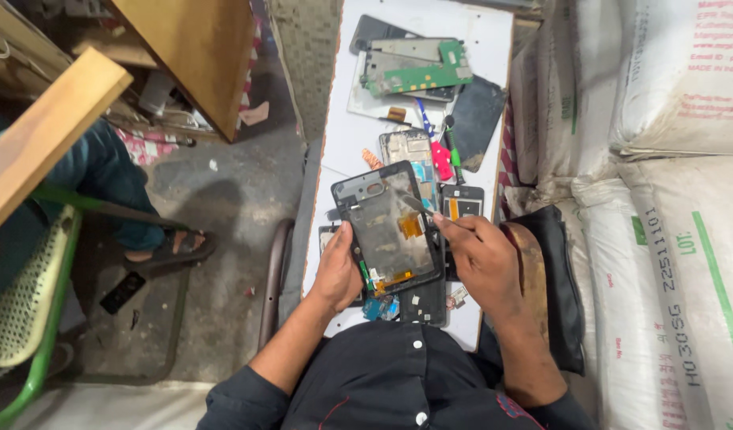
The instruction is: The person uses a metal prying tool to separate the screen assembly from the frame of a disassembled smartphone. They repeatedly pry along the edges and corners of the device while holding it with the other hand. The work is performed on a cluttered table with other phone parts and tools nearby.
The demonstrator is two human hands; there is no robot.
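seated person (pixel 104 183) cut off at left edge, small parts (pixel 380 308) under phone frame (pixel 386 227) indistinct

A rough grey concrete floor (pixel 223 215) is spreading out to the left of the left hand, with scraps of litter lying on it. A green metal chair (pixel 24 310) with a pale mesh seat is standing at the far left. Wooden boards (pixel 191 56) are leaning above it. To the right of the right hand, white woven sacks (pixel 669 239) are piling up. Daylight is falling evenly on a white tabletop (pixel 478 40).
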